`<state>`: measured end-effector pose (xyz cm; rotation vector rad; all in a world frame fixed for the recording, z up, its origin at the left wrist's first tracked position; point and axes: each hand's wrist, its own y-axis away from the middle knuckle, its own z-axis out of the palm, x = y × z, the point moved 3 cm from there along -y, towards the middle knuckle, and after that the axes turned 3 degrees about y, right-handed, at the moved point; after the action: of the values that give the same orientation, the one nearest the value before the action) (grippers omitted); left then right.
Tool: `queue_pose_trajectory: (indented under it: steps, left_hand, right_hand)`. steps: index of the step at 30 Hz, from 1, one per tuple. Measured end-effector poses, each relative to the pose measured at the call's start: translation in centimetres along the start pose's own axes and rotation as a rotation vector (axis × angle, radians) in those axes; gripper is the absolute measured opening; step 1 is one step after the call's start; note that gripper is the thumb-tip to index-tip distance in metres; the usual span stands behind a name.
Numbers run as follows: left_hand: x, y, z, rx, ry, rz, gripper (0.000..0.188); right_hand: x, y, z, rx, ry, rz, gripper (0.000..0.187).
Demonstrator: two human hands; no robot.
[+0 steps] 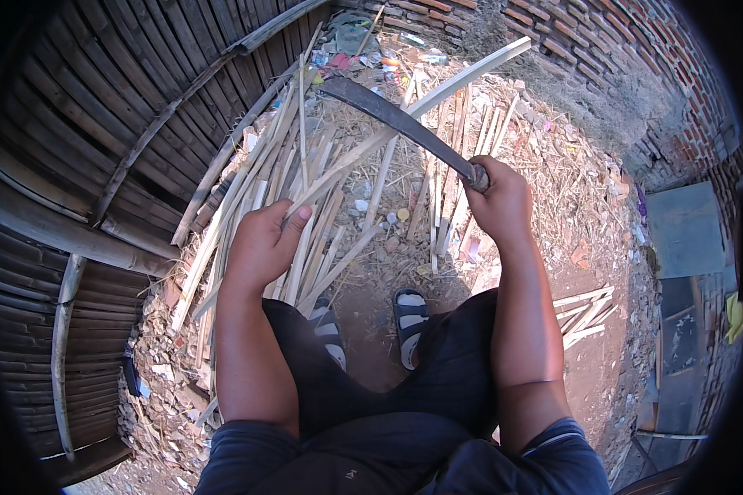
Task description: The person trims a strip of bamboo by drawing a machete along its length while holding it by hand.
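Observation:
My right hand [501, 200] is closed round the handle of a machete [399, 121], whose long dark blade with a hooked tip slants up to the left. My left hand [262, 245] grips the near end of a long pale bamboo strip [467, 76], thumb along its top. The strip runs from that hand up to the far right, and the blade crosses it near the middle. Whether the edge touches the strip I cannot tell. Beneath lie many loose bamboo strips [256, 177] on the ground, partly hidden by my left hand and forearm.
A slatted bamboo wall [111, 107] stands close on the left, and a brick wall [586, 37] curves along the far right. More strips [462, 148] lie ahead, with a short bundle [584, 316] by my right forearm. Litter [388, 66] and shavings cover the ground. My sandalled feet [409, 326] are below.

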<state>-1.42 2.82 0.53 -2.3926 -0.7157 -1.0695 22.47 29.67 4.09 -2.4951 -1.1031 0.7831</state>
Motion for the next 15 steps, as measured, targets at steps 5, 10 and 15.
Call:
queue_pose_trajectory:
  steps: [5,10,15]
  left_hand:
    - [0.3,0.2,-0.2,-0.007,-0.019,-0.003,0.050]
    - [-0.3,0.0,-0.1,0.005,-0.051,-0.008,0.050]
    - [0.1,-0.1,0.0,-0.022,-0.051,-0.029,0.049]
  right_hand:
    - [-1.8,0.1,0.0,-0.038,0.052,-0.143,0.023]
    - [1.1,-0.7,-0.3,-0.031,0.040,0.085,0.021]
    - [0.0,0.0,0.4,-0.053,-0.023,0.005,0.023]
